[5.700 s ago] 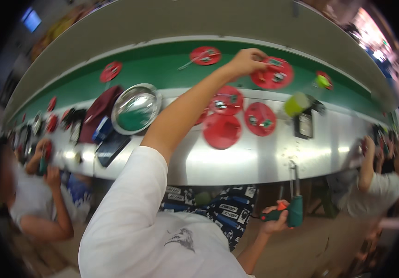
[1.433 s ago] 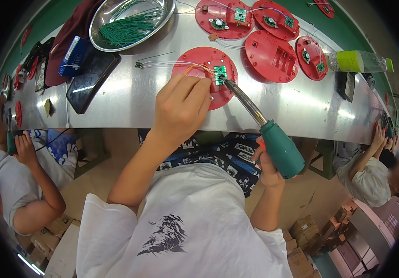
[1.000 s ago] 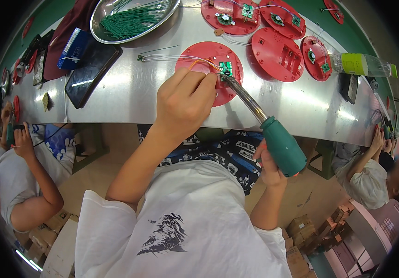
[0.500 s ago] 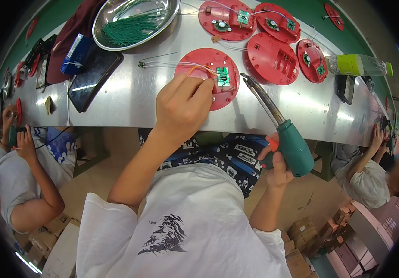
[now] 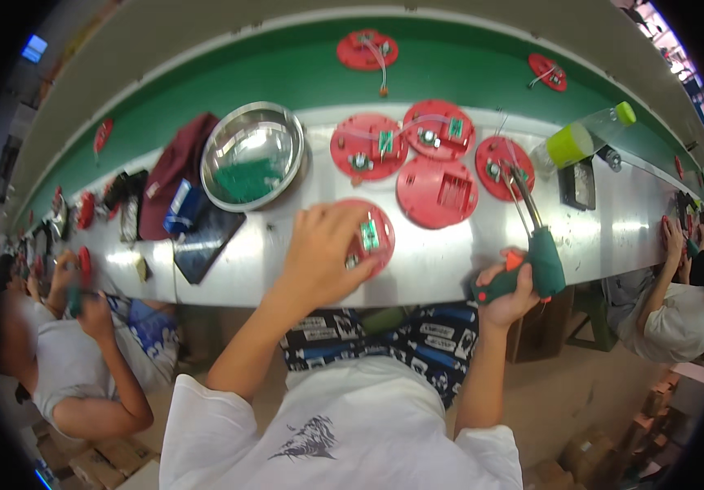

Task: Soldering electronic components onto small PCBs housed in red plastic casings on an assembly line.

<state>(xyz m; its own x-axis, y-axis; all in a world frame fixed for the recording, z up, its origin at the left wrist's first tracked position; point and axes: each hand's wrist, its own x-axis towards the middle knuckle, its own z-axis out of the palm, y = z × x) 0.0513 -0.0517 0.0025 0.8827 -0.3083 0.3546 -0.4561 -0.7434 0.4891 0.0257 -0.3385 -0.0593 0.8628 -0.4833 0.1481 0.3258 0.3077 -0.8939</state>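
Observation:
My left hand (image 5: 313, 257) spans the left part of a round red plastic panel (image 5: 384, 255), its fingers at the far rim and its thumb at the near rim. A small green circuit board (image 5: 370, 234) shows on the panel to the right of the fingers. My right hand (image 5: 509, 296) is wrapped round the handle of a green soldering gun (image 5: 545, 263) with an orange trigger. The gun's metal tip points away from me, in front of another red panel (image 5: 496, 181) in this view; whether they touch, I cannot tell.
More red panels (image 5: 436, 196) lie beyond on the metal table (image 5: 442, 273). A steel bowl (image 5: 291, 151) of green wires, a dark tablet-like slab (image 5: 205, 249) and a blue box (image 5: 180, 211) stand left. A plastic bottle (image 5: 572, 145) lies right. Co-workers sit on both sides.
The view has tilted, so more of the far side shows. My left hand has gone from pinching wires to spanning the panel. The soldering gun has swung right and stands more upright.

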